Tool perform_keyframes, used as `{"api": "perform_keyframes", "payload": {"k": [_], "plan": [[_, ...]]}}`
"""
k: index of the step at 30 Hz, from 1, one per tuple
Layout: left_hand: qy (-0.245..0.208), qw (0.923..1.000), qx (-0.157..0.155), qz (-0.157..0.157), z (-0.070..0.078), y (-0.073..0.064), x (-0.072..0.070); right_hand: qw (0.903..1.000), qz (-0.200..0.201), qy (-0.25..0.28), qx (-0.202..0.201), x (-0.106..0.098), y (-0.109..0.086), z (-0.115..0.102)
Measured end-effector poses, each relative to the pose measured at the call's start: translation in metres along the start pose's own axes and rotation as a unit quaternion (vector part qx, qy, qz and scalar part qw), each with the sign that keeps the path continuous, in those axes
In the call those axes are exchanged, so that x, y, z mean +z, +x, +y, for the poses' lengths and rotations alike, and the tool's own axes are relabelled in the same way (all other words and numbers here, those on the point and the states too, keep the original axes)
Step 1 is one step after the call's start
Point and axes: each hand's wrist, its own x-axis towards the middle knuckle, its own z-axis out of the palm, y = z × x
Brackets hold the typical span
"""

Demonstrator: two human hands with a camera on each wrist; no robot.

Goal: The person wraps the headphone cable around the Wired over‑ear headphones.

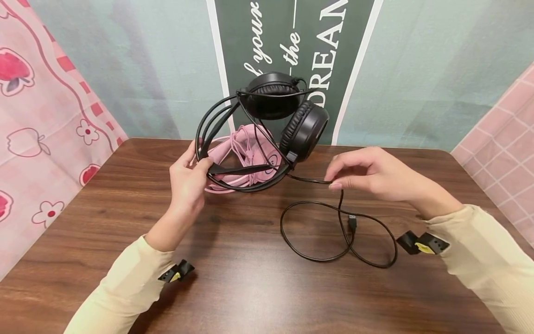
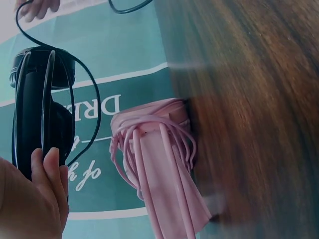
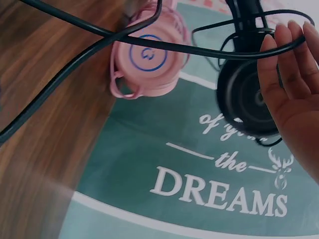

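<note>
My left hand (image 1: pixel 187 181) grips the headband of a pair of black headphones (image 1: pixel 309 132), holding them up above the table. Both ear cups point to the far right, and a strand of the black cable (image 1: pixel 310 180) loops across them. Between thumb and fingertips, my right hand (image 1: pixel 373 174) pinches that cable a short way from the lower ear cup. The rest of the cable lies in loose loops on the table, where its USB plug (image 1: pixel 352 222) shows. Behind the headband sits a pink pair of headphones (image 2: pixel 164 164), its own cable wound around it.
The brown wooden table (image 1: pixel 250 297) ends at a green wall hanging (image 1: pixel 354 28) with white lettering. A pink patterned cloth (image 1: pixel 46 139) hangs at the left, and pink tiling (image 1: pixel 506 162) stands at the right. Small black-and-yellow mounts sit on both sleeves.
</note>
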Motion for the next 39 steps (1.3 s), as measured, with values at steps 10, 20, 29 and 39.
{"api": "perform_keyframes", "payload": {"k": [10,20,29,39], "plan": [[0.075,0.9960,0.030,-0.038,-0.003,-0.006,0.002,0.9931,0.104,-0.040,0.038,0.000,0.010,-0.018],[0.194,0.9759,0.062,-0.077,-0.001,-0.010,0.001,0.9815,0.155,-0.091,0.067,-0.011,0.009,-0.023],[0.279,0.9547,0.040,-0.096,0.002,-0.014,-0.003,0.9743,0.164,-0.118,0.099,-0.022,0.003,-0.022],[0.352,0.9277,0.061,-0.107,0.003,-0.017,-0.006,0.9865,0.122,-0.084,0.070,-0.023,-0.001,-0.021]]}}
